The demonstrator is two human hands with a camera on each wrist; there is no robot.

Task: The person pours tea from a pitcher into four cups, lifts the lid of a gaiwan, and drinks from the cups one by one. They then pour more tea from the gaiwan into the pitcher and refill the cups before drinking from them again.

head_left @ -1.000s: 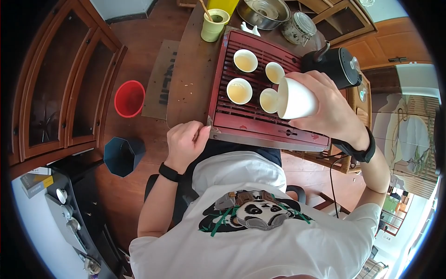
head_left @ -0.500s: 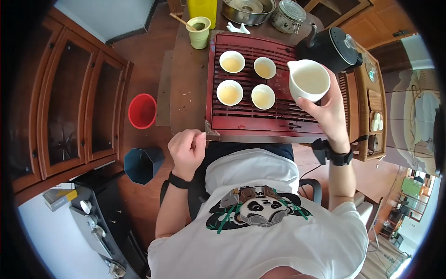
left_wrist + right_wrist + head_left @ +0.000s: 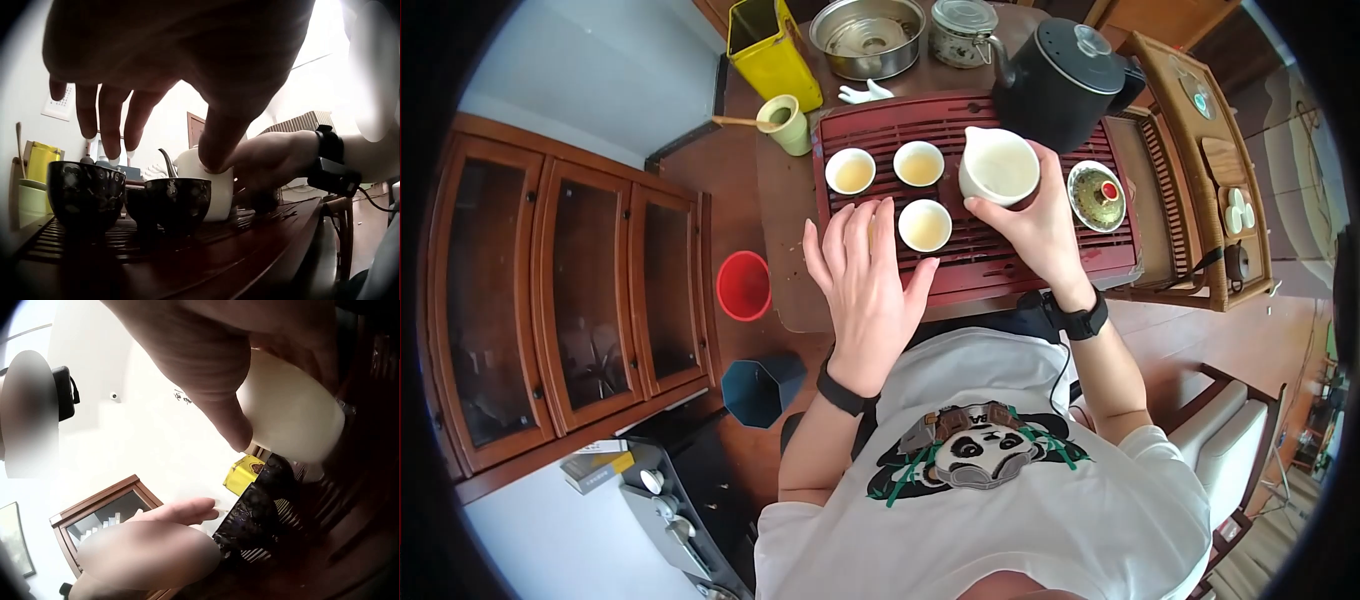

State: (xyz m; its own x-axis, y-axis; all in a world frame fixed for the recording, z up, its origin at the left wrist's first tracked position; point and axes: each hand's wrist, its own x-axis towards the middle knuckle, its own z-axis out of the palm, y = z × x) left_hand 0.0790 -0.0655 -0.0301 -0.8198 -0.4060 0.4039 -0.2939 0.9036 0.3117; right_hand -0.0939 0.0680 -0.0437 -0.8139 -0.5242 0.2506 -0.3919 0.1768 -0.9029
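My right hand [image 3: 1040, 215] grips a white pitcher [image 3: 998, 165] upright at the right of the tea cups, its base close to the red slatted tea tray [image 3: 1020, 278]. In the right wrist view the thumb lies along the pitcher's [image 3: 290, 409] side. Spread fingers of my left hand [image 3: 865, 285] hover over the tray's front left, hiding the cup there in the head view. Pale tea shows in the back left cup [image 3: 850, 172], back right cup [image 3: 919, 165] and front right cup [image 3: 925, 227]. Dark patterned outsides of the cups [image 3: 86, 195] face the left wrist camera.
A lidded bowl [image 3: 1096, 197] sits at the tray's right end, with a black kettle [image 3: 1055, 90] behind. Along the back stand a steel basin [image 3: 868, 40], a glass jar [image 3: 962, 32], a yellow tin [image 3: 775, 55] and a light green pot [image 3: 785, 125] holding a wooden stick.
My right hand has turned the pitcher from tilted over the front right cup to upright beside the cups. The left hand has moved from the tray's corner over the front left cup, fingers spreading.
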